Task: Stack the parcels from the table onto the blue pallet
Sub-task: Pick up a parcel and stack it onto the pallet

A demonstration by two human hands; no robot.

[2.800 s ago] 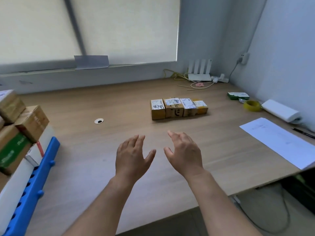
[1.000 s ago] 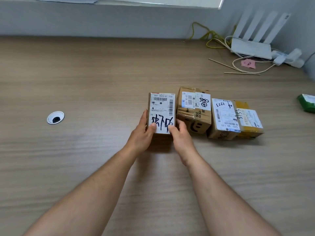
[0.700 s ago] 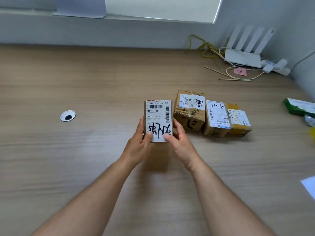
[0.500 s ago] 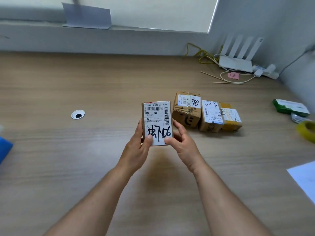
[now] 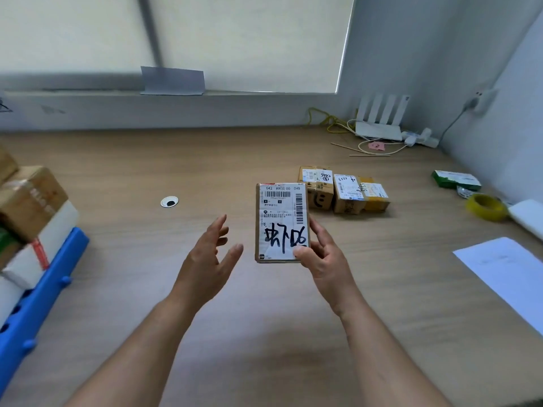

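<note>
Wood-grain table. Right of centre: three small parcels in a row, touching side to side. Cable grommet well left of them. Far right corner: white router with loose cables. Right edge: green box, yellow tape roll, paper sheet. Left edge: blue pallet (loaded with boxes).

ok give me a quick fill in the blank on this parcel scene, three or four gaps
The right hand grips the labelled parcel; the left hand holds ___.
A row of ___ parcels lies on the table.
The blue pallet lies at the view's ___ edge.
The tape roll is ___.
Missing words: nothing; three; left; yellow.
</note>
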